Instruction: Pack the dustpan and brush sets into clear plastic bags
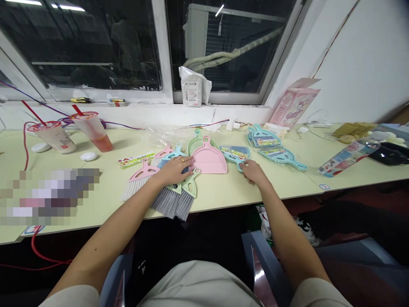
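My left hand (pixel 175 170) lies palm down with its fingers stretched over a blue brush (pixel 177 150), fingertips at the left edge of a pink dustpan (pixel 209 158). Around it lie a pink brush (pixel 144 171), a light green brush (pixel 191 186) with grey bristles and other small brushes. Behind the pink dustpan shows a green dustpan (pixel 197 138). My right hand (pixel 253 171) is closed round the handle of a blue dustpan-and-brush set (pixel 236 153) with a printed card. Its fingertips are partly hidden.
More wrapped blue dustpan sets (pixel 263 138) lie behind my right hand. Two drink cups (pixel 96 134) with red straws stand at the left, near a white earbud case (pixel 88 156). Printed card strips (pixel 136 160) lie left of the brushes. A clear-wrapped package (pixel 349 157) rests at the right.
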### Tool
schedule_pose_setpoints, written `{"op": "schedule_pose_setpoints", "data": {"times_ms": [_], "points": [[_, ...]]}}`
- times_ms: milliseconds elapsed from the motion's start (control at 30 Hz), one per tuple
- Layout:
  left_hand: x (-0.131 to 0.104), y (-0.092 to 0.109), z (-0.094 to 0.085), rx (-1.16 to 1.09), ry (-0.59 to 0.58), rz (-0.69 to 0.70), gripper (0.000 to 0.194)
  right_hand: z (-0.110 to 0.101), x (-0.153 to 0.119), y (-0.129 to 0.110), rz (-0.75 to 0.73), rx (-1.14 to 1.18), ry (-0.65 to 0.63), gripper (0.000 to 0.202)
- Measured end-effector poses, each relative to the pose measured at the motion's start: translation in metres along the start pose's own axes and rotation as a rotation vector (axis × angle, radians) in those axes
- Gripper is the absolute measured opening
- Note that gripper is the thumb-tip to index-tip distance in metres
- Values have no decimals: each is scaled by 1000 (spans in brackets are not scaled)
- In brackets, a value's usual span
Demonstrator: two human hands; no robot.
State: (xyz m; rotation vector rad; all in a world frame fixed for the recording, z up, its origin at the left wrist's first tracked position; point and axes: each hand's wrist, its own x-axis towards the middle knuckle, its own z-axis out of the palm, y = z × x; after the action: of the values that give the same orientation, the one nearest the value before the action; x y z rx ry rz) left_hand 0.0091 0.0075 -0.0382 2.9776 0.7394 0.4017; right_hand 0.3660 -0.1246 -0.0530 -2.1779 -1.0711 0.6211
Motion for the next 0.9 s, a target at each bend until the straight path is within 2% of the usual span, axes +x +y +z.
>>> {"op": "schedule_pose_setpoints", "data": {"times_ms": [167, 233, 267, 333, 400, 433, 467, 533, 633, 700, 833, 900], "points": [[0, -5, 3, -5, 39, -23, 47, -12, 2, 16, 4, 41, -83, 37], [1, -6, 4, -9, 46, -24, 45, -21, 5, 22, -6, -5, -86, 44], [1, -7, 4, -11, 47, -24, 44, -26, 8, 25, -16, -52, -46, 50], [1, -7, 4, -11, 46, -26, 43, -39, 18, 32, -57, -191, 142, 58], [1, -6, 4, -3, 47, -31, 43, -51, 35, 39, -129, -341, 395, 52], [1, -5, 4, 2, 47, -34, 43, -57, 46, 43, -184, -393, 477, 48], [1, -4, 4, 6, 48, -37, 43, -61, 58, 47, -246, -437, 526, 48], [1, -3, 4, 9, 48, -40, 44, -66, 82, 54, -301, -522, 523, 55], [0, -2, 2, 6, 43, -36, 44, -67, 109, 59, -203, -612, 410, 64], [0, -2, 2, 2, 39, -40, 44, -69, 115, 62, -96, -631, 392, 68], [-1, -1, 1, -10, 41, -51, 44, -90, 100, 81, 79, -621, 496, 81], [-1, -1, 1, -12, 41, -47, 44, -105, 88, 99, 160, -611, 487, 83]]}}
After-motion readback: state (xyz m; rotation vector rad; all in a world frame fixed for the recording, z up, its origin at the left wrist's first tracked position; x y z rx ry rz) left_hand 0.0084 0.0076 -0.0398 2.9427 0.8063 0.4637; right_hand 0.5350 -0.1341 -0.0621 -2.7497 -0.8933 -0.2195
